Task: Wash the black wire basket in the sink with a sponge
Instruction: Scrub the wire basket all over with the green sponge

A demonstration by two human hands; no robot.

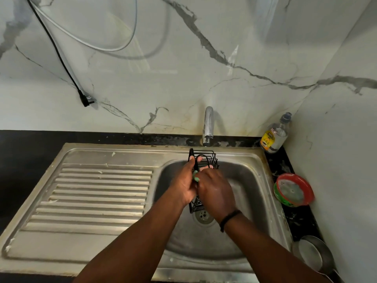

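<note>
The black wire basket [204, 160] is held upright over the bowl of the steel sink [255, 180], just near the tap [208, 125], with its lower end showing above the drain [203, 216]. No water can be seen running.

The step in hand looks like scrubbing the wires. To do it well, the basket probably needs a firm hold on its frame while the sponge runs along each wire and into the corners where they cross, with the basket turned so every side gets reached. Keeping it low over the bowl should stop suds from splashing onto the black desk [30, 160].

The left hand [183, 184] grips the basket's left side, its fingers curled through the wires near the top. The right hand [216, 193] is closed around a green sponge [196, 176], of which only a small edge peeks out between the two hands, and presses it against the basket's middle. A dark band sits on the right wrist.

On the desk to the right stand a soap bottle [274, 137], a red-rimmed bowl [293, 189] and a steel pot [314, 256].
</note>
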